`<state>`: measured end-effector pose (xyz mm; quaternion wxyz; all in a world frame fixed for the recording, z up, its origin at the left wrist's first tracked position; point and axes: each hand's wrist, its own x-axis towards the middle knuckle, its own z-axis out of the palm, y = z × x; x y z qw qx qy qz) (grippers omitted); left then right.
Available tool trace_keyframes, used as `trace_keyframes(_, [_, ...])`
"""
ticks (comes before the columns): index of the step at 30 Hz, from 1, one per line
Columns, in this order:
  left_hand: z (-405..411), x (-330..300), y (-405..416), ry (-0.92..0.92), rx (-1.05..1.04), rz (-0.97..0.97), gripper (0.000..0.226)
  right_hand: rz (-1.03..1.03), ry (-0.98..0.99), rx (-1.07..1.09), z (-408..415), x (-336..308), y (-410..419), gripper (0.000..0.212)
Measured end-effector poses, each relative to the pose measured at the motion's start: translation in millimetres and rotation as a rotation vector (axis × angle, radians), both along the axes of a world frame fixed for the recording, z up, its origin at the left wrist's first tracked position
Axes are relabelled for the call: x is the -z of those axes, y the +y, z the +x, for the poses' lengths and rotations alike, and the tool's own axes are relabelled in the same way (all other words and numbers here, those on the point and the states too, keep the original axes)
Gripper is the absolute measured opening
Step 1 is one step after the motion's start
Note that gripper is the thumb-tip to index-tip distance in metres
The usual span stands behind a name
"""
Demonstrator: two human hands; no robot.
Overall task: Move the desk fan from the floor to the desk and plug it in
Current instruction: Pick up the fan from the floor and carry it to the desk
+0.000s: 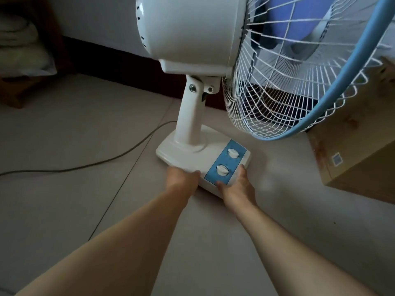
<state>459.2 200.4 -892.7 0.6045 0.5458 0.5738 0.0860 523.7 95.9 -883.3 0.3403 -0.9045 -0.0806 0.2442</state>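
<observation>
Desk fan (192,39): motor housing, neck & base (181,152) look like smooth white plastic w/ soft semi-gloss sheen. Control panel (226,163): matt blue face, 2 white plastic knobs. Grille (277,99): thin wire, white-coated, w/ smooth light-blue rim (342,82), prob. plastic. Blades (288,16) blue, smooth. Pivot bolt (192,88): bare metal, dull shine. Floor (64,135): pale tile, smooth, low sheen. Cord (106,161): grey, matt, rubbery. Box (359,167): brown cardboard, matt, stained; paper label.
</observation>
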Motion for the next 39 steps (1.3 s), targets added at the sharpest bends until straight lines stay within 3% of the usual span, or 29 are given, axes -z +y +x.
trace_keyframes(6, [2.5, 5.0, 5.6, 0.014, -0.025, 0.036, 0.06, 0.001, -0.001, 0.031, -2.4, 0.3, 3.1, 0.083])
trace_keyframes(13, [-12.8, 0.3, 28.1, 0.067, 0.011, 0.107, 0.041, -0.021, -0.023, 0.002, -35.5, -3.2, 21.7, 0.09])
trace_keyframes(27, [-40.3, -17.6, 30.3, 0.175, 0.216, 0.346, 0.036, -0.056, 0.048, 0.008, -59.6, -6.7, 40.4, 0.09])
trace_keyframes(32, [-35.8, -15.0, 16.4, 0.24, 0.21, 0.233, 0.042, -0.163, -0.072, 0.037, -18.9, -18.2, 20.9, 0.085])
trace_keyframes(35, [-32.7, -13.0, 4.8, 0.2, 0.14, 0.129, 0.041, -0.092, -0.089, -0.03, 10.6, -19.9, 20.0, 0.084])
trace_keyframes(39, [-26.5, -7.1, -1.4, 0.185, 0.115, 0.136, 0.041, -0.054, -0.042, -0.141, 29.9, -12.3, 20.9, 0.071])
